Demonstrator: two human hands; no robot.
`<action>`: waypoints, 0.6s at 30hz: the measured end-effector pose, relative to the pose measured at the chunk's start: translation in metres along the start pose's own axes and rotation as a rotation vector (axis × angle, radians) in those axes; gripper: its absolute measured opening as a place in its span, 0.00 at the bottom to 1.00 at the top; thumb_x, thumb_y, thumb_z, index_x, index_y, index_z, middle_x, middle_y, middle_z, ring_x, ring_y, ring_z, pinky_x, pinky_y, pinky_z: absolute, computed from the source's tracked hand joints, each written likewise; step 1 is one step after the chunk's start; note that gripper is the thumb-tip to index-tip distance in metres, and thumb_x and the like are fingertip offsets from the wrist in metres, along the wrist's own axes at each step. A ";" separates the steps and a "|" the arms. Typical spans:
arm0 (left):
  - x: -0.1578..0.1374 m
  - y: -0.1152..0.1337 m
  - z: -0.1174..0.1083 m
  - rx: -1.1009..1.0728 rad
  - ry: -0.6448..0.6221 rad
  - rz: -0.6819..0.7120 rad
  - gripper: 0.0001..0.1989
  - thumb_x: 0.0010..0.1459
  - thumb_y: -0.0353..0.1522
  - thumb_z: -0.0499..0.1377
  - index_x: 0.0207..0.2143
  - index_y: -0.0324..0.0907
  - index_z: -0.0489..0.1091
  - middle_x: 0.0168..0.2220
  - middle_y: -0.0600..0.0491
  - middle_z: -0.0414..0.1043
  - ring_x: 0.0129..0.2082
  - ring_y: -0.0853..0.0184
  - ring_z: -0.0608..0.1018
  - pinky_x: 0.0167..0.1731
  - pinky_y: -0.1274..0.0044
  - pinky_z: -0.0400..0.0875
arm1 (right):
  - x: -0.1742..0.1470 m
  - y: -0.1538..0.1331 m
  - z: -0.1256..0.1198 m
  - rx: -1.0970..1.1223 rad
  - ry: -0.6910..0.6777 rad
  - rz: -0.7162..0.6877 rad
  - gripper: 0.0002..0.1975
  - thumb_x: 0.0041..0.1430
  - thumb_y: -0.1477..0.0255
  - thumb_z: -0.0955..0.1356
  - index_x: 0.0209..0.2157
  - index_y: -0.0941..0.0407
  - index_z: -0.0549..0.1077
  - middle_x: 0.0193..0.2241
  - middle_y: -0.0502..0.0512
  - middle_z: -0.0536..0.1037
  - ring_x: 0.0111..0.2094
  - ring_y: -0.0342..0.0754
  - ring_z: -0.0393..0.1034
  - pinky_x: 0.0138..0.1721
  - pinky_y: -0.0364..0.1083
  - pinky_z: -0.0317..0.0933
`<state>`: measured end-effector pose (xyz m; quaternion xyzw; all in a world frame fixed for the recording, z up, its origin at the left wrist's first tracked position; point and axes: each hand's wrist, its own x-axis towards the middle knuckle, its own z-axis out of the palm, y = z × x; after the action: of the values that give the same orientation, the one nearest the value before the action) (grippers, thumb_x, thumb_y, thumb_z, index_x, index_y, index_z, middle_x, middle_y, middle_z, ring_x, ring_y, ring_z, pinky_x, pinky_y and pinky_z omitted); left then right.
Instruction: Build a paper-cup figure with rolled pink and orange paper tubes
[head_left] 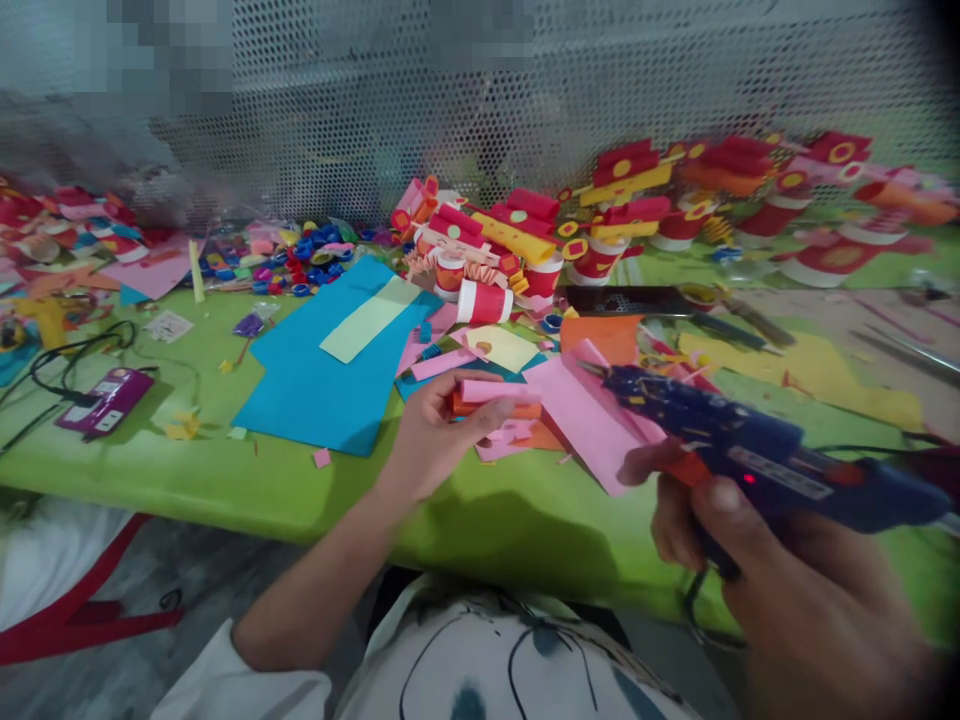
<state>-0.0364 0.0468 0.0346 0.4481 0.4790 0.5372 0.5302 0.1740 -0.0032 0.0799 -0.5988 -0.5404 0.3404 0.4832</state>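
Note:
Between the thumb and fingers of my left hand (442, 425) is a small bundle of rolled paper, pink (487, 391) on top and orange below. My right hand (757, 540) grips a dark blue glue gun (720, 430) with an orange trigger and a lit red light. Its nozzle points left, towards the rolled paper but apart from it. A long pink paper strip (581, 430) lies on the table just beneath the nozzle. Blue paper sheets (315, 390) with a pale green strip (371, 318) across them lie left of my left hand.
Several red paper cups (484, 301) topped with rolled paper stand along the back, before a perforated metal panel (390, 110). Colourful bottle caps (315, 255) are heaped at back left. A purple power strip (106, 402) sits on the green table (195, 485). Scissors (724, 325) lie right.

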 end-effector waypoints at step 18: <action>-0.007 -0.003 0.006 -0.223 -0.253 -0.047 0.14 0.54 0.36 0.71 0.43 0.45 0.78 0.45 0.51 0.80 0.34 0.70 0.80 0.29 0.80 0.78 | 0.028 0.009 0.029 0.142 -0.175 0.119 0.19 0.51 0.54 0.76 0.23 0.52 0.69 0.17 0.47 0.69 0.20 0.42 0.59 0.20 0.44 0.55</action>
<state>-0.0303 0.0402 0.0322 0.4395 0.3561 0.5138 0.6450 0.1549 0.0305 0.0653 -0.5619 -0.5186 0.4569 0.4544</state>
